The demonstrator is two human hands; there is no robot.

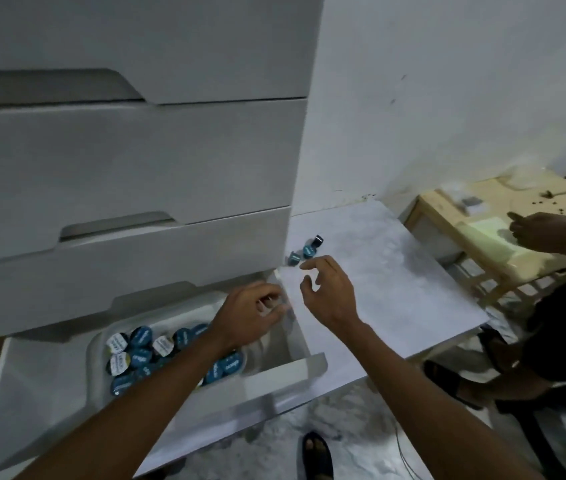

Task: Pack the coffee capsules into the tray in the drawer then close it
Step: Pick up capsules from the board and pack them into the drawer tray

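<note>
The bottom drawer (267,379) of a white cabinet stands pulled out. Inside it a white tray (99,344) holds several coffee capsules (141,355) with blue and white lids. Three more capsules (304,252) lie on the low marbled table (395,289) beside the cabinet. My left hand (250,317) hovers over the tray's right end with its fingers curled; whether it holds a capsule is hidden. My right hand (326,292) is over the table's left edge, fingers spread, a short way from the loose capsules.
Two shut drawers (129,157) sit above the open one. Another person (551,341) crouches at the right, one hand (534,230) over a wooden stool (489,216). A foot in a sandal (316,455) stands on the marbled floor below the table.
</note>
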